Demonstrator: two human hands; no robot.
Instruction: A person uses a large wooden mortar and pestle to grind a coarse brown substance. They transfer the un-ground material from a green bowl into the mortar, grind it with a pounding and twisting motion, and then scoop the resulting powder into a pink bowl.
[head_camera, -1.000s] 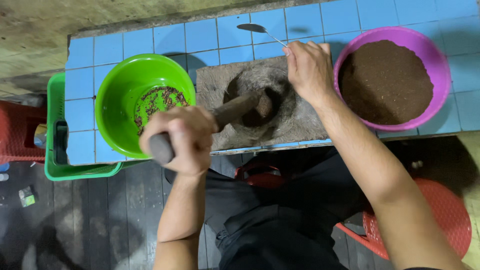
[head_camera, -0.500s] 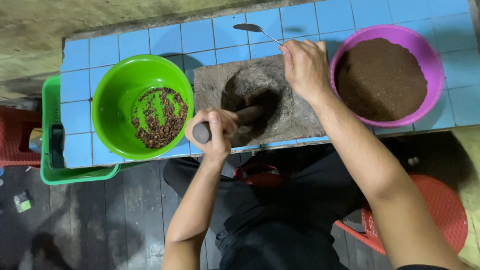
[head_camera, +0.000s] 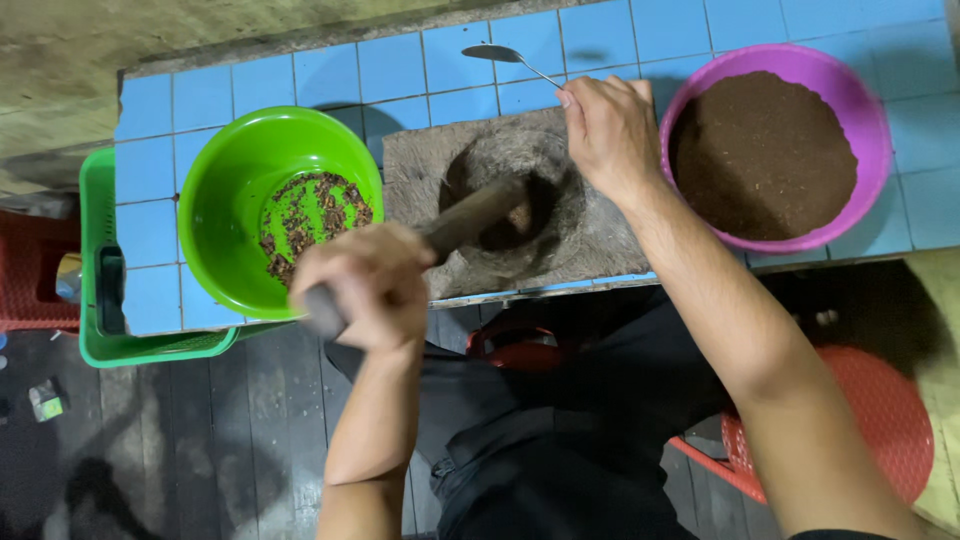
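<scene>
Rough stone mortar (head_camera: 590, 240), glossy plastic bowls (head_camera: 215, 200), shiny metal spoon (head_camera: 500, 55).

Blue-tiled desk (head_camera: 250, 75) against a rough grey wall (head_camera: 150, 25). Dark plank floor (head_camera: 200, 450) below. Red plastic stools (head_camera: 885, 420) at both sides, green crate (head_camera: 100, 300) at left. Dim, flat light.

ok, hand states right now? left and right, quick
Left hand: closed around the pestle, whose tip sits in the stone mortar.
Right hand: closed on the spoon handle, resting on the mortar's edge.
</scene>
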